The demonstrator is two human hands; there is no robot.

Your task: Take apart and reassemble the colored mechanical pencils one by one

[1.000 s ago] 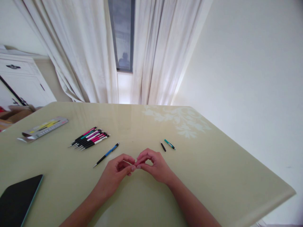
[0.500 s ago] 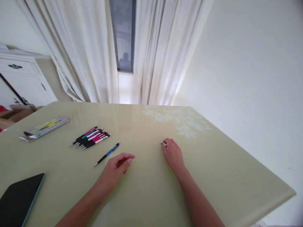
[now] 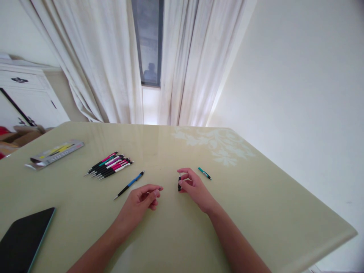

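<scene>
My left hand is closed in a pinch just above the table, and whatever sits at its fingertips is too small to make out. My right hand, across a short gap, grips a black pen front section upright, its thin metal tip pointing up. Just beyond the right hand lies a teal pen barrel with a black clip. A whole blue and black pen rests slantwise beyond my left hand.
Several pens in pink, white, purple and teal lie side by side at the left. Behind them is an opened pen box. A black tablet-like slab occupies the near left. The table edge slopes along the right, close to the wall.
My right hand has moved left and turned, and the black section now shows in its fingers. The teal barrel is now visible on the table. My left hand has hardly moved.
</scene>
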